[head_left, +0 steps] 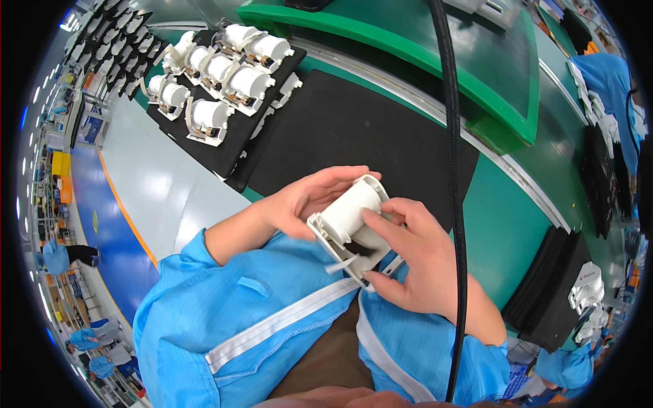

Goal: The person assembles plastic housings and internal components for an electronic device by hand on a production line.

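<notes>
Close to my body, over the near edge of the bench, I hold a white plastic housing (350, 212) with a rounded cylinder in it and an open frame below. My left hand (303, 202) is curled round its upper left side, the thumb against the left rim. My right hand (418, 262) grips the other side, with fingers on the cylinder and the thumb at the frame's lower end. A thin pale piece (340, 264) sticks out at the lower left of the housing. What lies inside the frame is partly shadowed.
A black mat (360, 129) covers the bench ahead. Several similar white assemblies (235, 81) stand on a black foam tray (204, 153) at the far left. A black cable (454, 170) hangs down at the right. Stacked black foam sheets (551, 285) lie right. A green-edged shelf (381, 34) runs behind.
</notes>
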A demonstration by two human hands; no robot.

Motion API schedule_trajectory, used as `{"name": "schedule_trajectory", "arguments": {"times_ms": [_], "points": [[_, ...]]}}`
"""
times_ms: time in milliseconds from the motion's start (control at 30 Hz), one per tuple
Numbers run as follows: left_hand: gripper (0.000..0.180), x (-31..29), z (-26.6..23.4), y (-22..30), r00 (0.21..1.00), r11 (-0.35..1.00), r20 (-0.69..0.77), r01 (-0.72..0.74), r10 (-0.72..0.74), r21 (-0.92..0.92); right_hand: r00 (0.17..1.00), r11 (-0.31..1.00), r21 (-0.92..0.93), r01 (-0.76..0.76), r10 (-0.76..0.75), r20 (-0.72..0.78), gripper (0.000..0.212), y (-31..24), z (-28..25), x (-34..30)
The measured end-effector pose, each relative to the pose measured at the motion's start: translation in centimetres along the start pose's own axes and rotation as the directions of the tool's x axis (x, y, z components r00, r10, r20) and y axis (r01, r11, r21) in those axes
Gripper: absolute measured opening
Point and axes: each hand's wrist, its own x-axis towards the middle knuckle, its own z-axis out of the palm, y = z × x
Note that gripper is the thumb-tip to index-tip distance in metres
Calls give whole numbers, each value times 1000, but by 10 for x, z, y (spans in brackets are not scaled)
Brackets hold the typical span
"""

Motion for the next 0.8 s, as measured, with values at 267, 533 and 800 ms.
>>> {"name": "schedule_trajectory", "arguments": {"times_ms": [267,533,800], "points": [[100,20,-1,-17,975,927,197,166,-103,-335,956,895,-406,187,-262,-135,63,12,2,6],[97,25,17,-14,990,886,38,142,-139,-442,954,909,-396,132,-225,-196,59,16,6,4],[67,26,8,-20,961,989,-251,93,-120,-115,927,897,-443,14,-178,-331,54,28,15,3]]}}
